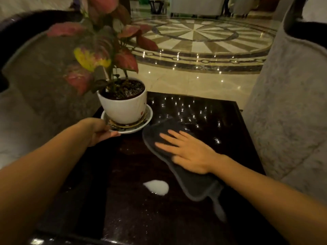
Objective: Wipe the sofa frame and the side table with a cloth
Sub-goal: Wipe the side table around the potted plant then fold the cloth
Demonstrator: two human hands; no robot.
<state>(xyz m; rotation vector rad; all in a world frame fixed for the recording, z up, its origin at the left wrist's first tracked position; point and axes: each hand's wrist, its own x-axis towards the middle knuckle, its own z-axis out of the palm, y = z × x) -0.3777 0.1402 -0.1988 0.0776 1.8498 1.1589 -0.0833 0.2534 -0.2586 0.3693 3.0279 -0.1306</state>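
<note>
A dark, glossy table (pixel 177 218) fills the near scene, standing between two grey sofas: one (pixel 35 85) on the left with a dark frame (pixel 26 20) along its top, one (pixel 286 103) on the right. The right hand (pixel 187 151) lies flat on a dark grey cloth (pixel 194 184), fingers (pixel 169 137) spread and straight, palm pressing the cloth against the tabletop right of centre. The cloth stretches from beside the saucer toward the near right, a narrow tail trailing off its near end. The left hand (pixel 99 129) grips the near-left rim of a white saucer (pixel 141 121), thumb on top, the other fingers hidden beneath. On the saucer stands a white pot (pixel 122 106) with a red-leaved plant (pixel 106 50). A small white blob (pixel 156 186) sits on the table near the cloth's left edge. Beyond the table lies a polished patterned floor (pixel 203 41).
</note>
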